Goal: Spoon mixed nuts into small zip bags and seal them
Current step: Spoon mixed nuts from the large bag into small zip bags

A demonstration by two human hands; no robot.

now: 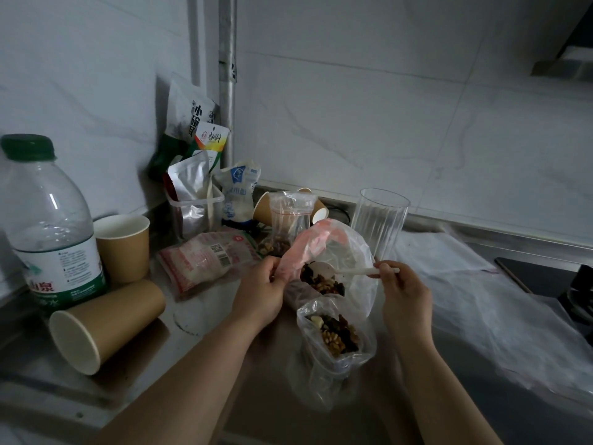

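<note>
Water bottle (pixel 48 226): it stood at the far left of the surface (pixel 205 316), green cap on.
Paper cups: one (pixel 123 247) stood upright beside the bottle; another (pixel 102 326) lay on its side in front of it.
Flat packet (pixel 208 260): it lay behind your left hand.
Left hand (pixel 261 292): you pinched the pink-striped rim of the open zip bag (pixel 349 252), fingers curled round the plastic.
Mixed nuts (pixel 322 282): they sat inside that bag, the white spoon (pixel 324 271) resting its bowl over them.
Filled bag (pixel 335 340): it lay just in front, nuts showing through.
Right hand (pixel 402 292): your fingertips pinched the spoon handle.
Clear tumbler (pixel 378 220): it stood upright behind.
</note>
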